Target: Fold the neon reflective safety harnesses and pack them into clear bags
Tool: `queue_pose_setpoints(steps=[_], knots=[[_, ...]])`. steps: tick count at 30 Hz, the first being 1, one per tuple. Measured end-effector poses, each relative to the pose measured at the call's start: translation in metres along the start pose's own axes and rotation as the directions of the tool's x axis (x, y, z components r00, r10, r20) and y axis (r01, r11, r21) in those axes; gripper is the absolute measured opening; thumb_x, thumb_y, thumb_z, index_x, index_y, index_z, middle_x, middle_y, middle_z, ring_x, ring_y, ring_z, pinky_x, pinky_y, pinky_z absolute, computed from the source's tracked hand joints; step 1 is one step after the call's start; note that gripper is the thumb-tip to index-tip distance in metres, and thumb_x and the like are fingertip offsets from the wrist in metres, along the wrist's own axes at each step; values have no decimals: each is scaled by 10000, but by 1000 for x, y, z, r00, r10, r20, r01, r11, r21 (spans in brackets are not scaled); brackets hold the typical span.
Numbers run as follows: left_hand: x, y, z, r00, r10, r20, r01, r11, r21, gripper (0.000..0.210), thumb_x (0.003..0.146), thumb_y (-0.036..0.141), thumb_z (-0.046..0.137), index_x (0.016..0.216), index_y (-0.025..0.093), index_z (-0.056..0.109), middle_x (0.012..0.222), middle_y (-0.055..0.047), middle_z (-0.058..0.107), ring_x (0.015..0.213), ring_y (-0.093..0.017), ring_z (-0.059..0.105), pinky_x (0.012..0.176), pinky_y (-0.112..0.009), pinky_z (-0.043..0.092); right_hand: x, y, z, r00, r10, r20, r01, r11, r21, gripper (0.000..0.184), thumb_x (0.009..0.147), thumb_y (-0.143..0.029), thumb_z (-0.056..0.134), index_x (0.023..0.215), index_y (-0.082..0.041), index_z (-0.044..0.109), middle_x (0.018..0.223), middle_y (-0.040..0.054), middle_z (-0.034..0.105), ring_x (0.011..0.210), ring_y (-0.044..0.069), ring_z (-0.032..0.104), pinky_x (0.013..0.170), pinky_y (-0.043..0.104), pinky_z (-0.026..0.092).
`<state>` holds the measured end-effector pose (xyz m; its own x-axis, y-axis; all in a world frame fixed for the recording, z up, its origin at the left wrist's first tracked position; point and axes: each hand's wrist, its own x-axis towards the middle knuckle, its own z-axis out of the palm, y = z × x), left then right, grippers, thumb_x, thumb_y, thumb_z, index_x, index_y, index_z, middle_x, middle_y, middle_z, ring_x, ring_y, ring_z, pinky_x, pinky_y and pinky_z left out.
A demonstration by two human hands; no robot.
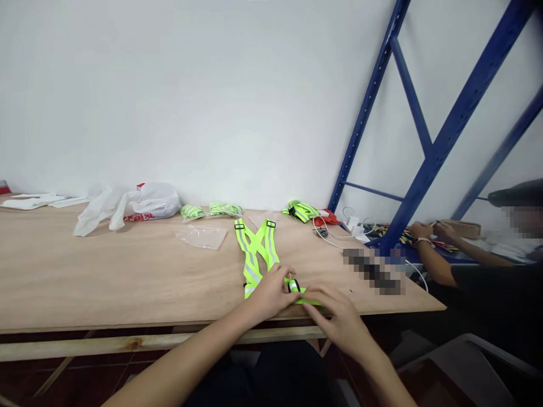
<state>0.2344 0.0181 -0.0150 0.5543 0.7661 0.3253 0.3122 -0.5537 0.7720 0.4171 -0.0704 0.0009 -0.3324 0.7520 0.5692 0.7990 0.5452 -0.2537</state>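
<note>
Fluorescent yellow-green webbing harness with silver reflective stripes (256,245): in the head view, it lies before you on the pale wooden table (127,277), at the near edge. Your left hand (275,291) curls narrowly over a strap by its black fitting (293,286); your right hand (335,314) brackets the strap's right end. Firmness of either pinch cannot be determined. Expect light, limp, probably slippery, durable material; grasp flat webbing beside the fitting.

Wall (190,102): you see it bright and evenly lit.
Tabletop (127,260): soft light on top, deep shadow below its front edge.
Your right hand (339,316): slightly blurred.
Blue rack (441,133): leans and stretches under wide-angle distortion.
Mosaic patch (373,272): coarse pixels hide detail near the tabletop's right edge.
</note>
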Motion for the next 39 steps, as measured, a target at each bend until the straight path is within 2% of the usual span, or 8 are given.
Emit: queue_pose_setpoints(steps=[5,12,16,20,23,27,33,39], knots=[[-3,6,6,994,89,68,-106,942,320,224,815,297,768,796,175,580,882,-55,612,804,-216,604,691,-322,456,-4,44,-21,975,145,171,-118,980,-159,396,867,-287,618,1256,-250,684,1267,104,696,1178,303,636,991,505,524],[-31,16,6,958,244,148,-279,690,668,168,940,289,574,995,138,625,975,-129,651,972,-305,594,872,-468,479,4,51,-36,925,176,336,-168,984,-51,437,841,-212,607,1263,-287,690,1266,50,705,1199,286,627,1036,473,500],[-52,15,6,947,299,117,-292,648,704,173,941,257,526,1010,144,639,992,-135,656,1101,-335,547,1084,-598,309,3,58,-45,908,233,347,-239,971,-26,471,781,-212,652,1242,-294,706,1267,49,705,1196,301,634,1044,443,494],[-64,21,4,978,191,81,-187,642,743,290,905,265,552,1165,155,616,1185,-160,612,1142,-370,513,1033,-642,329,3,57,-54,883,280,377,-306,952,11,437,770,-272,686,1204,-271,729,1219,67,725,1126,305,667,980,399,529],[-68,28,2,990,119,81,-139,635,760,339,928,288,533,1245,174,574,1252,-139,581,1150,-358,508,1008,-623,366,5,50,-59,880,317,355,-360,931,59,454,823,-394,683,1252,-248,706,1233,87,708,878,242,701,805,338,571],[-69,32,-1,987,105,123,-162,619,769,357,940,334,541,1239,140,553,1212,-141,589,1128,-344,516,1026,-608,368,11,43,-61,914,348,208,-383,909,164,563,802,-552,703,1262,-227,700,1062,83,736,645,162,596,623,293,538],[-69,36,-7,984,86,158,-176,629,757,314,941,344,559,1161,121,582,1114,-130,619,1066,-313,552,960,-486,441,34,27,-44,964,262,41,-255,874,414,557,769,-562,748,1195,-205,735,1132,126,708,930,244,657,765,330,569],[-67,34,-9,974,137,182,-227,633,740,341,926,354,578,1145,96,620,1095,-160,647,1046,-319,571,906,-436,476,78,-13,-14,991,77,108,-128,780,612,490,789,-392,772,1239,-208,708,1217,120,686,1038,238,659,838,328,570]])
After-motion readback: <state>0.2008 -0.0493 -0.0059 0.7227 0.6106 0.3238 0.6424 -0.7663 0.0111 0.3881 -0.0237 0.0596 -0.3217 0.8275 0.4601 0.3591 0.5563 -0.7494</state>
